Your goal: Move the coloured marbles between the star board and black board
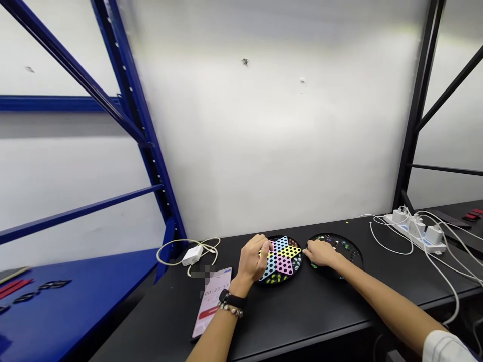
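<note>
A round Chinese checkers board [284,263] with a star of pastel, hole-dotted points lies on the black table, with marbles in the pockets around the star. My left hand [254,257] is over its left side, fingers curled closed; whatever they may hold is hidden. To the right sits a round black tray [354,255] with scattered marbles and green pieces in it. My right hand [320,253] reaches into the left part of this tray, fingers bent down and pressed together. Its fingertips are partly hidden, and I cannot make out what is between them.
A phone [214,296] showing a timer lies by my left wrist. Behind it are a white charger [192,255] and a coiled cable. A power strip [417,232] with plugs and loose cables stands at right. Blue shelving posts [145,136] rise at left, before a white wall.
</note>
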The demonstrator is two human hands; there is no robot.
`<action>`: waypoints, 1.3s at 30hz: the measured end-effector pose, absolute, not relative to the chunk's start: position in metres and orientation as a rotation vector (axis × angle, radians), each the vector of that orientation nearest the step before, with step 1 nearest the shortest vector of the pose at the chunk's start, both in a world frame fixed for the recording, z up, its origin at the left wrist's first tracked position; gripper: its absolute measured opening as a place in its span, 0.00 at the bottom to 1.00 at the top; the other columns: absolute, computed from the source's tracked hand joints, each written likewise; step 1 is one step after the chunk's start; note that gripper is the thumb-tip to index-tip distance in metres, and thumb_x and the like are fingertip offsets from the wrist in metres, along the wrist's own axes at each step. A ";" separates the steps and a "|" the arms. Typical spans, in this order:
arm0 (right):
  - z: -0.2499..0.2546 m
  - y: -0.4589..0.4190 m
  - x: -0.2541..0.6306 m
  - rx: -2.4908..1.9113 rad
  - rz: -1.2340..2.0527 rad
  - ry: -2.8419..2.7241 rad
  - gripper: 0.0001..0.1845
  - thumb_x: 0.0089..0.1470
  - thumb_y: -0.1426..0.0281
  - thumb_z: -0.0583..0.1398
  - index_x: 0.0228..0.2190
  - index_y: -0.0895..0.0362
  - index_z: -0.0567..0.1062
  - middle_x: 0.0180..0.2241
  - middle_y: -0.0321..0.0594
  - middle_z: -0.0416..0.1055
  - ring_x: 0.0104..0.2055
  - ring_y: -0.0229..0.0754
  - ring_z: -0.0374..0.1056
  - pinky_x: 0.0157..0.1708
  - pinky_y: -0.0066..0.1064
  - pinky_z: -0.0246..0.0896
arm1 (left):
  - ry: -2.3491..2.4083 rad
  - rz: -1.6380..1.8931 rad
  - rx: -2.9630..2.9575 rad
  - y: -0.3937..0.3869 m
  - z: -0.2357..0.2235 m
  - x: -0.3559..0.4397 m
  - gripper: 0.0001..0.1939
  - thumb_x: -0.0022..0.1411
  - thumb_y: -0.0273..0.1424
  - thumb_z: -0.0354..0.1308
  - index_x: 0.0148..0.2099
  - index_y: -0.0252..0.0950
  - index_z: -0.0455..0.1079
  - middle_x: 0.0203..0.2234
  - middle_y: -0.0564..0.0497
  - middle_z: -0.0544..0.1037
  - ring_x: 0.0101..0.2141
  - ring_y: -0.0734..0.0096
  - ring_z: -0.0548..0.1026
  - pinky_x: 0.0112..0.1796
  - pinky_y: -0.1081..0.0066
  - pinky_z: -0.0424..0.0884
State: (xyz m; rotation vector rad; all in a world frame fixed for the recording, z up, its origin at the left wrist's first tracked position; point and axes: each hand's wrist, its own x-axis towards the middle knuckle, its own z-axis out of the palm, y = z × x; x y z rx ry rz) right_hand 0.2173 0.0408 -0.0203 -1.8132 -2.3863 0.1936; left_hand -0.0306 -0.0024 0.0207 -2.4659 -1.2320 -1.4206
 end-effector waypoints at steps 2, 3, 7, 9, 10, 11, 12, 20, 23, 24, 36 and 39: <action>-0.023 0.038 0.216 -1.798 0.126 -2.418 0.20 0.64 0.60 0.48 0.42 0.61 0.72 0.42 0.58 0.74 0.44 0.56 0.72 0.40 0.38 0.60 | -1.225 -1.417 -2.462 -0.002 0.020 -0.031 0.22 0.69 0.35 0.38 0.27 0.39 0.66 0.24 0.51 0.71 0.29 0.69 0.68 0.34 0.69 0.65; -0.024 0.037 0.217 -1.785 0.106 -2.431 0.20 0.65 0.60 0.47 0.43 0.61 0.71 0.42 0.58 0.74 0.44 0.56 0.72 0.40 0.38 0.60 | -1.218 -1.414 -2.458 -0.002 0.020 -0.031 0.22 0.69 0.34 0.39 0.27 0.39 0.66 0.24 0.51 0.71 0.29 0.69 0.69 0.34 0.69 0.65; -0.024 0.036 0.227 -1.668 0.145 -2.511 0.17 0.64 0.60 0.48 0.42 0.58 0.69 0.40 0.52 0.74 0.42 0.53 0.72 0.38 0.35 0.58 | -1.218 -1.401 -2.448 -0.002 0.020 -0.031 0.21 0.70 0.34 0.39 0.27 0.38 0.66 0.24 0.52 0.71 0.29 0.70 0.69 0.33 0.69 0.64; -0.024 0.037 0.234 -1.581 0.178 -2.561 0.14 0.63 0.62 0.50 0.42 0.57 0.69 0.38 0.48 0.74 0.41 0.50 0.72 0.36 0.32 0.57 | -1.225 -1.395 -2.456 -0.002 0.019 -0.032 0.21 0.70 0.34 0.38 0.27 0.38 0.66 0.24 0.52 0.71 0.29 0.70 0.69 0.34 0.69 0.64; -0.025 0.037 0.238 -1.543 0.180 -2.585 0.13 0.63 0.62 0.51 0.42 0.56 0.68 0.38 0.47 0.74 0.41 0.49 0.71 0.36 0.31 0.56 | -1.230 -1.391 -2.461 -0.001 0.019 -0.032 0.22 0.70 0.34 0.38 0.27 0.38 0.66 0.24 0.52 0.71 0.29 0.70 0.69 0.34 0.69 0.64; -0.026 0.037 0.240 -1.516 0.170 -2.604 0.12 0.63 0.62 0.51 0.42 0.55 0.68 0.38 0.46 0.74 0.41 0.48 0.71 0.36 0.31 0.56 | -1.234 -1.387 -2.463 -0.001 0.019 -0.032 0.22 0.70 0.34 0.38 0.27 0.38 0.66 0.24 0.52 0.71 0.29 0.70 0.69 0.34 0.69 0.64; -0.027 0.037 0.243 -1.497 0.148 -2.617 0.12 0.63 0.62 0.51 0.42 0.55 0.67 0.38 0.46 0.74 0.41 0.48 0.71 0.36 0.31 0.55 | -1.239 -1.382 -2.463 -0.001 0.018 -0.032 0.22 0.70 0.34 0.38 0.27 0.38 0.66 0.24 0.51 0.71 0.29 0.70 0.69 0.34 0.69 0.65; -0.028 0.039 0.238 -1.423 0.021 -2.672 0.12 0.64 0.62 0.49 0.43 0.54 0.66 0.37 0.47 0.75 0.40 0.49 0.71 0.37 0.32 0.56 | -1.225 -1.364 -2.446 -0.002 0.019 -0.030 0.22 0.70 0.33 0.38 0.26 0.38 0.65 0.23 0.52 0.70 0.28 0.70 0.68 0.32 0.70 0.64; -0.032 0.045 0.235 -1.421 0.084 -2.627 0.09 0.62 0.64 0.52 0.40 0.54 0.67 0.35 0.45 0.74 0.38 0.48 0.71 0.36 0.31 0.56 | -1.230 -1.357 -2.455 -0.002 0.019 -0.030 0.22 0.70 0.33 0.38 0.26 0.38 0.65 0.23 0.52 0.70 0.28 0.70 0.68 0.32 0.70 0.64; -0.034 0.047 0.235 -1.395 0.153 -2.574 0.08 0.61 0.64 0.53 0.38 0.54 0.67 0.33 0.43 0.73 0.36 0.46 0.70 0.35 0.31 0.56 | -1.232 -1.357 -2.457 -0.002 0.018 -0.030 0.22 0.70 0.33 0.38 0.26 0.38 0.65 0.23 0.52 0.70 0.28 0.70 0.68 0.32 0.70 0.64; -0.018 0.070 0.275 -1.017 1.359 -0.962 0.16 0.59 0.56 0.44 0.27 0.53 0.60 0.17 0.27 0.53 0.13 0.31 0.42 0.13 0.23 0.35 | -1.203 -1.363 -2.439 -0.003 0.023 -0.028 0.22 0.69 0.34 0.38 0.25 0.39 0.64 0.22 0.52 0.71 0.28 0.70 0.68 0.31 0.70 0.64; -0.022 0.062 0.272 -1.208 1.257 -1.259 0.21 0.59 0.53 0.47 0.24 0.54 0.62 0.15 0.26 0.48 0.14 0.30 0.41 0.15 0.24 0.36 | -1.216 -1.360 -2.436 -0.003 0.022 -0.029 0.22 0.70 0.34 0.38 0.25 0.39 0.65 0.22 0.52 0.71 0.28 0.70 0.69 0.32 0.70 0.64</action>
